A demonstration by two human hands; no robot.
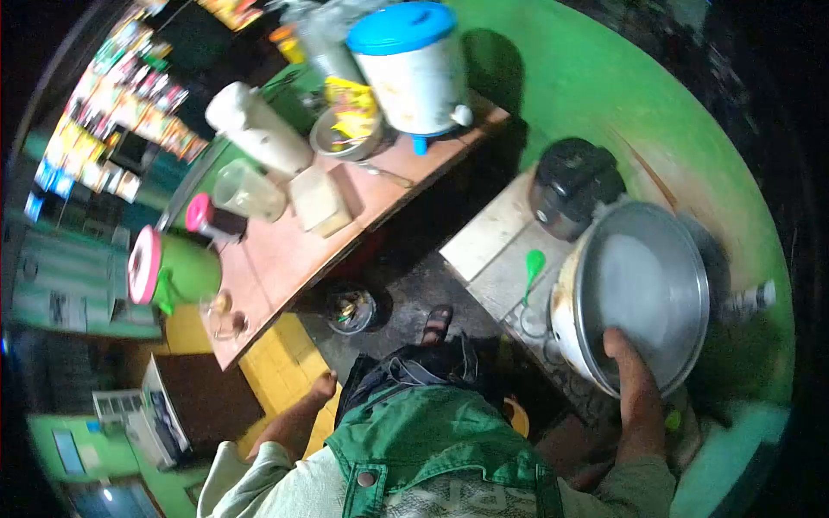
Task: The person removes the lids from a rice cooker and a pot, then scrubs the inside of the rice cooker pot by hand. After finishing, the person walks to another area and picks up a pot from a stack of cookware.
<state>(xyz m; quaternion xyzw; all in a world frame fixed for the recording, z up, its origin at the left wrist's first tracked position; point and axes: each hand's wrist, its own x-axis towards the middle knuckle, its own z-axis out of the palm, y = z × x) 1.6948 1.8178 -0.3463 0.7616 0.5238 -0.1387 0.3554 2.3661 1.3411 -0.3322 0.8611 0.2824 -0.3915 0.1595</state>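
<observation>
My right hand (629, 367) grips the near rim of a large round metal basin (643, 268), its thumb over the inner side and the other fingers hidden behind the rim. The basin is tilted, and its grey inside faces me. Its pale outer wall has brownish stains. Beside the basin, a green ladle-like utensil (534, 262) lies on the light tiled counter (488, 237). My left hand (324, 386) hangs low by my hip, near the yellow surface. It looks loosely curled, but its fingers are mostly hidden.
A black rice cooker (574, 186) stands behind the basin. On the pinkish table (285, 274) are a blue-lidded white drink dispenser (410, 73), a white flask (255, 129), a bowl (332, 145) and a green jug (186, 268). A bucket (352, 311) sits on the floor between table and counter.
</observation>
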